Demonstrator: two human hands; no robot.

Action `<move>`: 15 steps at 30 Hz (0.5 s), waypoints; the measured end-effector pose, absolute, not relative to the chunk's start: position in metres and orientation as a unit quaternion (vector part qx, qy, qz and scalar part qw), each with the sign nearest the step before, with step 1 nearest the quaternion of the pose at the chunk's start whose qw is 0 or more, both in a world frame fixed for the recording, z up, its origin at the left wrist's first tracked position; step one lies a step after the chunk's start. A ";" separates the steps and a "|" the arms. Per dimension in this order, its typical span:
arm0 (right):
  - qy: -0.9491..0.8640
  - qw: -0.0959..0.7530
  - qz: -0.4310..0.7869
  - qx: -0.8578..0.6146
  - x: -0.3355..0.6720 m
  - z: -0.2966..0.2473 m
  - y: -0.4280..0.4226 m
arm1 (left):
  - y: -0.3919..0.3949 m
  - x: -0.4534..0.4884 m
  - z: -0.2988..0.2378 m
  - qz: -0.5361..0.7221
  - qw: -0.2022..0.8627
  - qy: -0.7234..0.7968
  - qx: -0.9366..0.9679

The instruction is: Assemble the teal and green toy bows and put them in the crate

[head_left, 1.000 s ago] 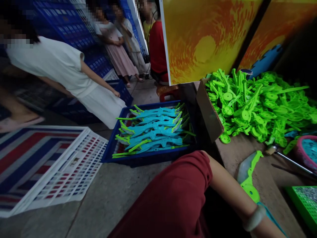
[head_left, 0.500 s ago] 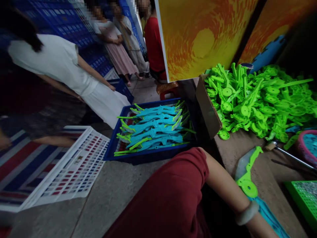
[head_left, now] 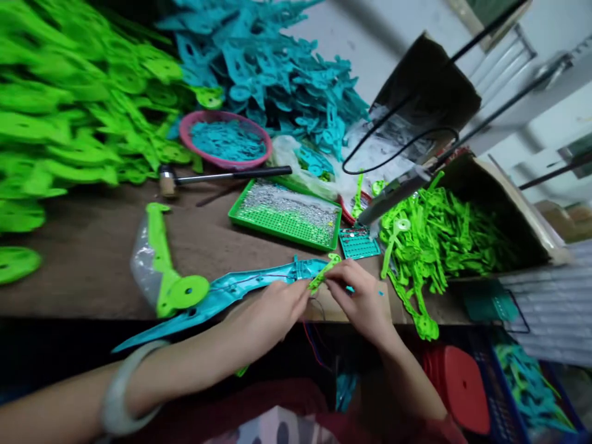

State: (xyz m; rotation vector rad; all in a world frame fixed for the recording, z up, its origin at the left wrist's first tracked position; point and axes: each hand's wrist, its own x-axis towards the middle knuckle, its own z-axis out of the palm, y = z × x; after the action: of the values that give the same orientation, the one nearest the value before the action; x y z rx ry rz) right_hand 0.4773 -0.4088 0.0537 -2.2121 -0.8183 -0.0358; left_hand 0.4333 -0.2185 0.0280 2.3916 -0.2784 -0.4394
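My left hand (head_left: 277, 311) is closed on a narrow green plastic strip (head_left: 321, 279), its fingertips partly hidden behind it. Pinched together, the fingers of my right hand (head_left: 361, 297) meet the same strip from the right; a small blue bit shows beside them. Under and beyond the left hand lies a long blue blade-shaped plastic part (head_left: 250, 280) with a thin wire along it. At its left end sits a green arm with a round disc (head_left: 187, 291), with a clear plastic blade (head_left: 143, 265) attached.
Green parts (head_left: 69, 111) and blue parts (head_left: 268, 68) are heaped at the back. Around the bench stand a pink bowl (head_left: 185, 139), a hammer (head_left: 169, 184), a green tray (head_left: 282, 233) of small metal pieces and a hanging tool (head_left: 393, 194). Red stools (head_left: 465, 388) stand lower right.
My view has swung right, from the crate of blue parts and the people on the left to the bench. Both hands now show, working at the green strip.
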 end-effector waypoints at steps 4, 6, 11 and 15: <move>-0.331 0.383 -0.028 -0.862 0.467 0.051 -0.412 | -0.223 0.429 0.044 -0.229 0.300 -0.090 0.922; -0.340 0.384 -0.043 -0.858 0.463 0.048 -0.413 | -0.226 0.428 0.049 -0.230 0.279 -0.091 0.928; -0.346 0.409 -0.087 -0.840 0.456 0.037 -0.407 | -0.231 0.425 0.046 -0.207 0.223 -0.097 0.948; -0.315 0.457 -0.070 -0.829 0.453 0.033 -0.404 | -0.231 0.421 0.037 -0.184 0.211 -0.113 0.953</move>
State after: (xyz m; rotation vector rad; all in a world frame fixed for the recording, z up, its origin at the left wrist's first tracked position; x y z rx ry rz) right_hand 0.4527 -0.4040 0.0331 -2.0435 -0.7762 -0.1720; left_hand 0.4211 -0.2308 0.0366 2.6487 -0.3136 -0.5122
